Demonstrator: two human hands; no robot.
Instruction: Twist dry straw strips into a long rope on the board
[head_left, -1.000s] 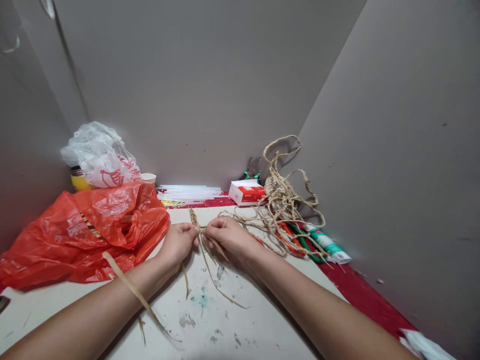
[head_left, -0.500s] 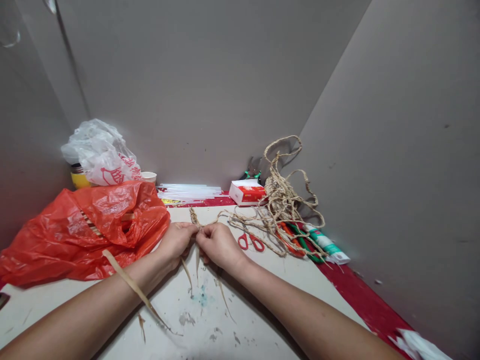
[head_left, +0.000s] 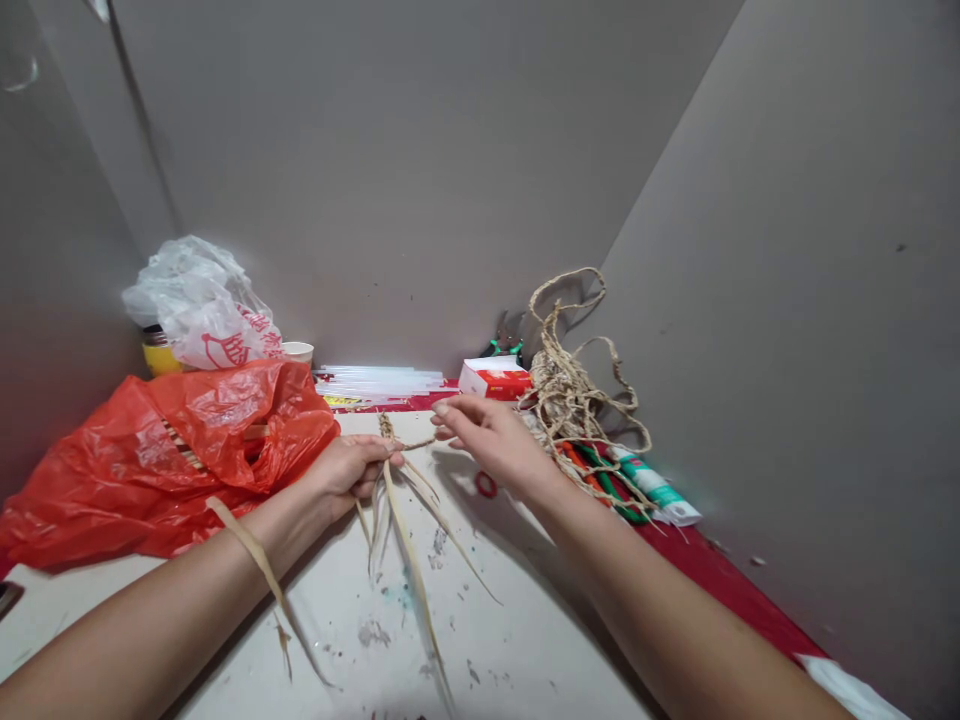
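As can be seen at left, have on the pale tabletop (head_left: 337, 640) a big, crumpled red plastic bag (head_left: 262, 400), with a banded light-and-dark edge (head_left: 184, 445) showing among its folds. Just beyond, find a bunched white plastic bag (head_left: 199, 310) with red print. At far middle, see a red-and-white box (head_left: 495, 381); at far left, a yellow jar (head_left: 159, 357), partly covered by the bags, and a small white cup (head_left: 298, 351), contents out of sight.

At far right, note a tangled heap of rope (head_left: 562, 400); along the far edge, a row of whitish sticks (head_left: 382, 381). Across the left forearm (head_left: 187, 590), find a flat loose strip (head_left: 247, 535); right of centre, a green-and-white tube (head_left: 660, 490), then pliers (head_left: 514, 347) partly hidden behind the box. Just on the near side of the right hand (head_left: 487, 440), spot a red ring (head_left: 486, 484).

In the middle, over the tabletop, find the braid (head_left: 385, 425) pinched narrowly in the left hand (head_left: 352, 468), with fibre strips (head_left: 411, 555) fanning nearward. See the right hand raised, fingers bent; cannot tell whether gripping the thin cord (head_left: 418, 444) running to its fingertips.
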